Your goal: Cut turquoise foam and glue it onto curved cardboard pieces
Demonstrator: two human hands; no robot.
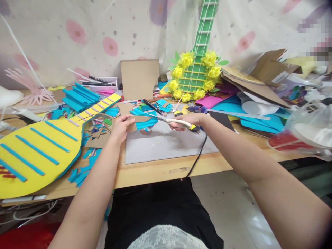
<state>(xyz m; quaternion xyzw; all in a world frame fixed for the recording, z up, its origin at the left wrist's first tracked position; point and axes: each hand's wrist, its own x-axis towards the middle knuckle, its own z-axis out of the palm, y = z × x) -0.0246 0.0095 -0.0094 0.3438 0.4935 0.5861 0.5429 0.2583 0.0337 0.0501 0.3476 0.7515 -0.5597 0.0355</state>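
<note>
Between the thumb and fingers of my left hand [121, 128] is a small piece of brown cardboard with blue paper [146, 121] attached to it. My right hand [188, 121] grips white-handled scissors [178, 122], whose blades point left and lie at the blue paper's edge. Both hands are above a grey cutting mat [166, 147]. A black pen [153, 106] lies just behind the paper. By my right wrist is a dark blue tool [197, 109], perhaps a glue gun, partly hidden by the hand.
A yellow cardboard guitar shape [38, 152] with blue strips lies at left, over the table edge. Behind stands a green one [198, 74] ringed with yellow paper flowers. Blue scraps [80, 176], a cardboard sheet [140, 79], stacked papers [261, 119] and a plastic-covered red bucket [287, 138] surround the mat.
</note>
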